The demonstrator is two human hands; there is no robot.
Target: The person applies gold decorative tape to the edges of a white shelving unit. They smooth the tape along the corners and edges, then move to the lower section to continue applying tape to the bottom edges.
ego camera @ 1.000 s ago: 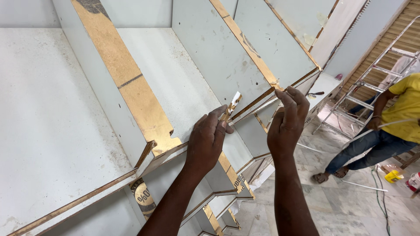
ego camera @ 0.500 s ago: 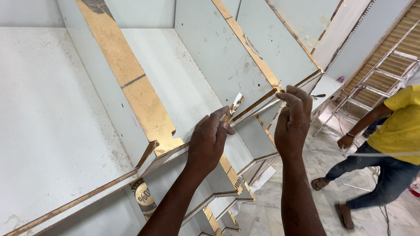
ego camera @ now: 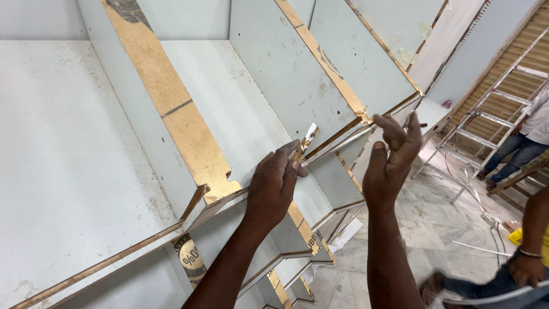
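The left hand (ego camera: 273,186) lies flat on the front edge of a pale grey shelf (ego camera: 240,114), its fingers pressed together, fingertips pinching a thin strip of gold edge banding (ego camera: 304,144) that curls up off that edge. The right hand (ego camera: 390,163) hangs in the air just right of the strip, its grip loosely spread, holding and touching nothing. An aluminium ladder (ego camera: 486,120) stands beyond.

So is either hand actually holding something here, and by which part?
The left hand pinches the lower end of a thin gold-and-white edging strip sticking up from the pale shelf unit. The right hand is open, holding nothing.
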